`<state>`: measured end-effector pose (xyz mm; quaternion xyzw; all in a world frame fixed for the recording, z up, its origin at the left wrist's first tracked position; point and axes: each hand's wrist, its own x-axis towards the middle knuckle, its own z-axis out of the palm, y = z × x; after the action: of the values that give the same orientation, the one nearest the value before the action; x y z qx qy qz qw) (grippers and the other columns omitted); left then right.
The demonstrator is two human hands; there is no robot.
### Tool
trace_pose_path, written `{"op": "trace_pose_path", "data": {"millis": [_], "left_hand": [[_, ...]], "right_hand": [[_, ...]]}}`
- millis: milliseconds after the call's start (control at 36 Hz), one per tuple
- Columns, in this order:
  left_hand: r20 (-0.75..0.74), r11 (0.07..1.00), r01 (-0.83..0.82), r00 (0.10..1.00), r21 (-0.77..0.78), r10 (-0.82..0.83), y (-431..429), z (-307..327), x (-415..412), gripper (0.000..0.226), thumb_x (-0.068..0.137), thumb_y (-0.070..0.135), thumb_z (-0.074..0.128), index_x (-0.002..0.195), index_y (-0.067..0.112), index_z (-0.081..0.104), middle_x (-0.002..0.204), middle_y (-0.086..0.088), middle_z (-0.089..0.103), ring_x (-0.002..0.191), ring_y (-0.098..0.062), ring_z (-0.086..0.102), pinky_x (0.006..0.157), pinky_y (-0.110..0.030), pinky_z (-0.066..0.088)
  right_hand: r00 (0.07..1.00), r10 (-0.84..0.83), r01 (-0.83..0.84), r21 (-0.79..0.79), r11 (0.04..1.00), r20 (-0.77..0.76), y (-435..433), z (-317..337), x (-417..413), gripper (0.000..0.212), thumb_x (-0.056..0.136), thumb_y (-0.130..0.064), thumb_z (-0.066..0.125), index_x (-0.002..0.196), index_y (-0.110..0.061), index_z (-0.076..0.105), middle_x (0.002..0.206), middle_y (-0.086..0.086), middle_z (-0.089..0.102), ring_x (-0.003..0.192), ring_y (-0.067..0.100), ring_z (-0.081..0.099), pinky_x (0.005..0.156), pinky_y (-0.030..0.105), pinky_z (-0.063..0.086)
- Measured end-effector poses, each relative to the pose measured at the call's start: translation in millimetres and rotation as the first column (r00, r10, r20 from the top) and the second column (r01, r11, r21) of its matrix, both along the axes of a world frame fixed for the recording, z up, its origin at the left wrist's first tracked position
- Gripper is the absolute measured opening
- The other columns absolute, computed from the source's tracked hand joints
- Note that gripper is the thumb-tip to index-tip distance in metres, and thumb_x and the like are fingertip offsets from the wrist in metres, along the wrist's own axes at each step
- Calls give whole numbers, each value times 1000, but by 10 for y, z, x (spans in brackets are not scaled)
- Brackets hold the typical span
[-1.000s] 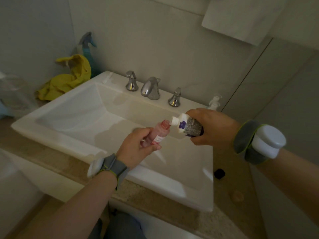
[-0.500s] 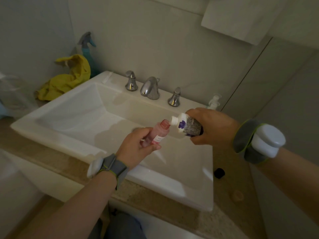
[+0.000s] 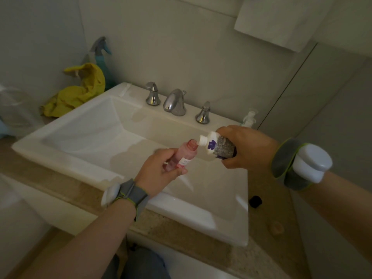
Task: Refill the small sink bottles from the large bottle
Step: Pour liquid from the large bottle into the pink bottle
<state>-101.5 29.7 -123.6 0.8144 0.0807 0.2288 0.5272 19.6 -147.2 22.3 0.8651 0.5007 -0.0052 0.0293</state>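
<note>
Over the white sink basin (image 3: 84,150), my left hand (image 3: 159,174) grips a small pink bottle (image 3: 184,157) with its open mouth tilted up and to the right. My right hand (image 3: 245,148) holds the large white bottle (image 3: 218,147) with a purple and grey label, tipped on its side. Its white neck points left and meets the pink bottle's mouth. My fingers hide the bases of both bottles.
A chrome faucet (image 3: 174,102) with two handles stands behind the basin. A pump dispenser (image 3: 249,118) sits at the back right. A black cap (image 3: 255,201) and a round beige lid (image 3: 277,228) lie on the counter at right. Yellow cloth (image 3: 80,91) and a spray bottle (image 3: 101,51) are at back left.
Both hands and bottles stay almost where they were; the large bottle's neck remains at the pink bottle's mouth.
</note>
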Motion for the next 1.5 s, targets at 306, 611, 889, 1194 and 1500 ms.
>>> {"op": "trace_pose_path", "data": {"millis": [306, 611, 889, 1194, 1500], "left_hand": [[-2, 1000, 1, 1000, 17, -1, -8, 23, 3, 44, 68, 38, 72, 108, 19, 65, 99, -4, 66, 85, -11, 64, 72, -34, 56], [-1, 1000, -14, 1000, 5, 14, -10, 15, -4, 45, 67, 38, 73, 108, 20, 65, 100, -5, 66, 87, -16, 65, 76, -41, 56], [-9, 1000, -12, 1000, 2, 12, 1, 4, -3, 55, 62, 53, 67, 106, 21, 65, 98, -3, 66, 86, -15, 64, 76, -42, 56], [-15, 1000, -11, 1000, -2, 11, -11, 13, 3, 55, 63, 52, 68, 107, 19, 65, 99, -5, 65, 87, -15, 64, 76, -40, 55], [-21, 1000, -10, 1000, 0, 10, -11, 12, 5, 45, 68, 39, 72, 108, 19, 65, 100, -5, 66, 87, -13, 64, 75, -37, 55]], "right_hand": [[1000, -1, 1, 3, 1000, -2, -4, -7, 6, 55, 73, -37, 72, 120, -21, 48, 105, 2, 55, 92, 21, 55, 80, 35, 48], [1000, 1, -1, -13, 1000, 21, 5, 11, -11, 55, 73, -37, 71, 120, -20, 48, 106, 3, 55, 93, 23, 56, 78, 33, 47], [1000, 1, -1, -12, 1000, 15, 9, 26, -25, 54, 73, -37, 71, 119, -20, 49, 105, 3, 55, 93, 23, 56, 81, 37, 48], [1000, 2, -2, -12, 1000, 20, 7, 25, -14, 57, 72, -36, 71, 122, -20, 48, 106, 3, 56, 94, 23, 56, 81, 36, 48], [1000, -2, 3, -22, 1000, 20, 16, 37, -23, 57, 72, -37, 71, 122, -21, 48, 106, 3, 55, 94, 23, 56, 82, 37, 49]]}}
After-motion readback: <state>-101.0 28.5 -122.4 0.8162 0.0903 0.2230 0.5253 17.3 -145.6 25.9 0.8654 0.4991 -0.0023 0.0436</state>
